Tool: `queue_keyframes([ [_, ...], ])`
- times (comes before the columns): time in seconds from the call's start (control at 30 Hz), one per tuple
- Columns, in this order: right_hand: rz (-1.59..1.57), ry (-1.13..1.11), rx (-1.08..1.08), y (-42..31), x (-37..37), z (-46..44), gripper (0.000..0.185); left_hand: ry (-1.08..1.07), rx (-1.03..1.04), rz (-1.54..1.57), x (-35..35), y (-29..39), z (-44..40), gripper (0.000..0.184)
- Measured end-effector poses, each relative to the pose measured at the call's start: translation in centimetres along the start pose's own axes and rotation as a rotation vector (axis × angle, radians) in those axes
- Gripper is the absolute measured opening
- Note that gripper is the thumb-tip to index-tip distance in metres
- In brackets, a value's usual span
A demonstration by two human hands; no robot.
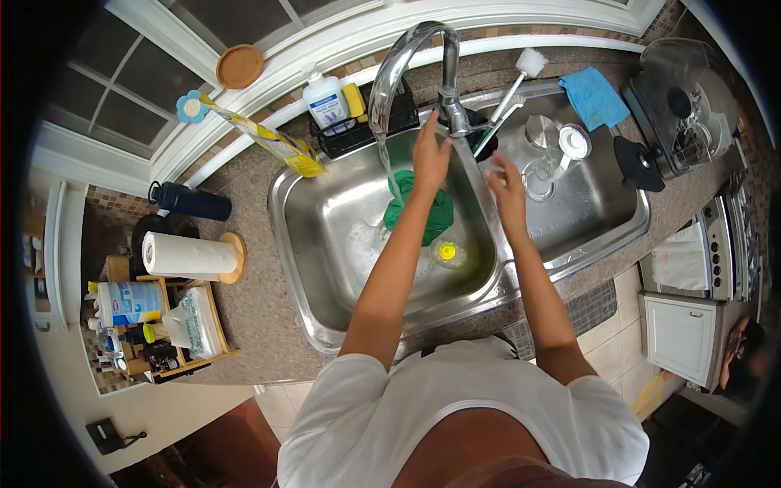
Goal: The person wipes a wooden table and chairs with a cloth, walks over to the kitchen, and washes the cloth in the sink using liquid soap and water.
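Note:
My left hand point(431, 159) is raised just in front of the base of the chrome faucet point(449, 102), its fingers apart and nothing in it. Over the divider between the two basins is my right hand point(508, 191), also empty, with fingers spread. Water runs from the spout into the left basin point(325, 244), onto a green cloth point(435, 215). Beside the cloth lies a clear bottle with a yellow cap point(447, 251). The right basin point(602, 195) holds a clear glass item point(538, 179) and a white-lidded piece point(573, 142).
Behind the sink stand a soap bottle point(325, 102), a yellow sponge point(354, 100) and a white brush point(531, 63). A blue cloth point(594, 98) hangs at the right basin's back edge, near a dish rack point(675, 122). Paper towels point(191, 255) are at the left.

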State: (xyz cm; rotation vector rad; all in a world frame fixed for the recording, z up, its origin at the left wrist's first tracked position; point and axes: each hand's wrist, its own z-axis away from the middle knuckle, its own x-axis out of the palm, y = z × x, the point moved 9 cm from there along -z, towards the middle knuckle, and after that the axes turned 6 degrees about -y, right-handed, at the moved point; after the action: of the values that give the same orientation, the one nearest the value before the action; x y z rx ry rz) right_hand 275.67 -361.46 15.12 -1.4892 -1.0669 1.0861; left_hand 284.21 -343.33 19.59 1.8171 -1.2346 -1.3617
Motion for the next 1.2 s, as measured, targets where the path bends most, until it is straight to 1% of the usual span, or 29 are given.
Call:
queue_keyframes([
  [0.03, -0.124, 0.045, 0.056, 2.1, -0.1, -1.9, 0.051, 0.008, -0.077, -0.007, 0.0, -1.9, 0.3, 0.059],
  [0.1, -0.303, 0.106, 0.221, 3.6, 0.5, -4.7, 0.058, -0.051, -0.137, 0.011, 0.6, -3.3, 0.6, 0.059],
  [0.2, -0.471, 0.083, 0.255, 5.3, 2.1, -8.8, 0.054, -0.133, -0.236, 0.038, 0.8, -2.4, 0.7, 0.058],
  [0.23, -0.433, 0.035, 0.161, 4.6, 2.4, -10.0, 0.044, -0.161, -0.271, 0.046, 0.9, -2.0, 0.7, 0.058],
  [0.33, -0.13, 0.066, 0.032, 3.3, 2.2, -10.9, 0.031, -0.138, -0.215, 0.131, 1.7, -3.4, 0.1, 0.057],
  [0.43, 0.151, 0.173, -0.236, -0.1, 2.4, -9.5, 0.024, -0.019, -0.21, 0.529, 1.8, -5.7, 0.4, 0.054],
  [0.53, 0.371, 0.089, -0.115, -3.0, 2.9, -8.5, 0.025, 0.015, -0.336, 0.653, 0.9, -7.1, 1.3, 0.053],
  [0.67, 0.392, 0.091, -0.192, -3.7, 3.4, -8.0, 0.024, 0.072, -0.483, 0.774, -1.1, -7.2, 2.5, 0.05],
  [0.83, 0.44, 0.084, -0.278, -4.7, 4.0, -7.5, 0.025, 0.188, -0.526, 0.782, -4.1, -8.2, 3.2, 0.044],
  [0.93, 0.497, 0.066, -0.355, -5.4, 4.6, -7.1, 0.025, 0.164, -0.547, 0.744, -5.0, -8.9, 4.0, 0.042],
  [1.03, 0.534, 0.053, -0.365, -5.8, 5.0, -6.7, 0.027, 0.051, -0.577, 0.719, -4.3, -10.5, 5.2, 0.039],
  [1.13, 0.592, 0.014, -0.399, -6.4, 5.9, -6.0, 0.026, 0.028, -0.641, 0.716, -3.6, -11.9, 6.9, 0.037],
  [1.2, 0.667, -0.018, -0.483, -6.9, 6.9, -5.3, 0.029, 0.04, -0.673, 0.771, -3.1, -13.1, 7.6, 0.036],
])
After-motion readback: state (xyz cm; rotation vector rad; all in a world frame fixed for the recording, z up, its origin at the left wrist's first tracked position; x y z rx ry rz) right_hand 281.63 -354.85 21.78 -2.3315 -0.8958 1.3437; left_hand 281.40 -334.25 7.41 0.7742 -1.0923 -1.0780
